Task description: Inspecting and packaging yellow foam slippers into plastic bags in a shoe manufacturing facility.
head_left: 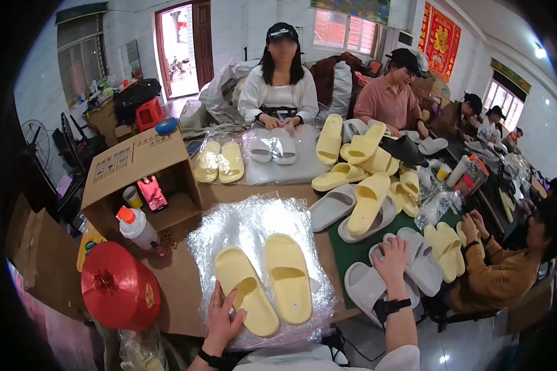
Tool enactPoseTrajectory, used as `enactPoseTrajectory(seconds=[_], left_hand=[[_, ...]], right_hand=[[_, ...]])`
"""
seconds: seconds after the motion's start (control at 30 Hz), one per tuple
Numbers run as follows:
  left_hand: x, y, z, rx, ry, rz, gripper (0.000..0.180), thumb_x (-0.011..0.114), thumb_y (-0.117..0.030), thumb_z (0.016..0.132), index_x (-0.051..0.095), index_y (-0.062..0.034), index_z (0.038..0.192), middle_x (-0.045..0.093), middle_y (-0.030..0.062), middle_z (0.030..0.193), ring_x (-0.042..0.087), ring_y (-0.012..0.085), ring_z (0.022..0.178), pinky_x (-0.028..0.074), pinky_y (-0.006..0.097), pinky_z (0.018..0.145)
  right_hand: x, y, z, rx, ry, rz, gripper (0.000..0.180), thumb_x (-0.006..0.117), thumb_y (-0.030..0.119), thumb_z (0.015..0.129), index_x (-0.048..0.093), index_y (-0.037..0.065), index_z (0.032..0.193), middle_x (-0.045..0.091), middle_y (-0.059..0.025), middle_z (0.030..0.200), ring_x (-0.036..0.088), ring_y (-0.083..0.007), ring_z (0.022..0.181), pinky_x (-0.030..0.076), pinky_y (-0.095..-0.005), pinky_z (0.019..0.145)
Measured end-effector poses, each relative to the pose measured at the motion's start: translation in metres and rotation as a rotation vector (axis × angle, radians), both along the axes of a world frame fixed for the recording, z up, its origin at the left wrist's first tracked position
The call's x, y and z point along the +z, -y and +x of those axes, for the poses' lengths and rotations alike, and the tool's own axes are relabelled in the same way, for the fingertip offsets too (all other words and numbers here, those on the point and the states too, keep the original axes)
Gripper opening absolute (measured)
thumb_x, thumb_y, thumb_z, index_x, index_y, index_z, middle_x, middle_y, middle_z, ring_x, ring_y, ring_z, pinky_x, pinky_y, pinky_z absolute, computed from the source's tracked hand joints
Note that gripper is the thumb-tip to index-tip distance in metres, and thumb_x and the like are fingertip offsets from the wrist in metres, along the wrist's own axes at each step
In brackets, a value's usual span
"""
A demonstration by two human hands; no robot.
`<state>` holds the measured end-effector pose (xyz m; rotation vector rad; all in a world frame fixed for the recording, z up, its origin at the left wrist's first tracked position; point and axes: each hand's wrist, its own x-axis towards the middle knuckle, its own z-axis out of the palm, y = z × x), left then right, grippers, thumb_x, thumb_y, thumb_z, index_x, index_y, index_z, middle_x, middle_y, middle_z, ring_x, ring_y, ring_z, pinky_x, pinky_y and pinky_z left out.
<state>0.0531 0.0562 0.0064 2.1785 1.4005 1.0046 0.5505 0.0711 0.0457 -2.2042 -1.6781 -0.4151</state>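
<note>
Yellow slippers on a slippery plastic bag

The left hand (221,321) lies open on the left yellow slipper (246,289); the right hand (395,260) rests flat on a grey slipper (418,263) right of the plastic bag (254,222). A push may slide the pair apart.

Left hand (221,321): wrist and forearm cut off by the lower edge; palm hidden, back of hand showing.
Yellow slipper (246,298): heel edge partly covered by the left hand.
Right hand (393,260): palm hidden against a grey slipper (368,285), which it partly covers.
Clear bags (136,352): cut off at the lower edge, contents too blurred to tell.
Red spool (119,290): hides the table edge behind it.
Far workers (498,120): too small to tell what they handle.
</note>
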Motion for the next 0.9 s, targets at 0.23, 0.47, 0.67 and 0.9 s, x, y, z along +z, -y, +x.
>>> enactPoseTrajectory(seconds=[0.23,0.47,0.67,0.9], left_hand=[[-0.003,-0.003,-0.002,0.009,-0.057,-0.002,0.060,0.074,-0.024,0.082,0.057,-0.0090,0.137,0.025,0.0335,0.159,0.037,0.0504,0.140,0.035,0.053,0.112],[0.002,-0.004,-0.002,0.012,-0.070,-0.029,0.060,0.074,-0.024,0.081,0.057,-0.0099,0.137,0.026,0.0338,0.158,0.038,0.0513,0.139,0.035,0.055,0.111],[-0.003,0.000,-0.003,0.022,-0.058,-0.041,0.061,0.074,-0.026,0.081,0.057,-0.0119,0.138,0.026,0.0337,0.158,0.037,0.0515,0.140,0.036,0.055,0.111],[0.002,0.005,-0.001,0.031,-0.045,-0.050,0.061,0.074,-0.027,0.082,0.057,-0.0113,0.138,0.026,0.0322,0.159,0.037,0.0509,0.140,0.035,0.054,0.112]], right_hand=[[0.000,0.003,-0.001,0.044,-0.045,0.098,0.034,0.077,0.028,0.076,0.073,0.008,0.103,0.061,-0.0161,0.123,0.047,-0.0390,0.130,0.029,-0.0549,0.114],[0.011,0.000,-0.001,0.089,-0.088,0.135,0.031,0.076,0.026,0.077,0.072,0.008,0.102,0.061,-0.0142,0.120,0.049,-0.0377,0.127,0.031,-0.0548,0.111],[0.007,0.004,0.001,0.098,-0.103,0.144,0.028,0.076,0.025,0.076,0.072,0.008,0.098,0.062,-0.0147,0.119,0.050,-0.0390,0.125,0.032,-0.0540,0.111],[0.003,0.005,0.002,0.086,-0.094,0.185,0.025,0.075,0.024,0.077,0.071,0.008,0.096,0.062,-0.0140,0.118,0.051,-0.0381,0.124,0.032,-0.0537,0.111]])
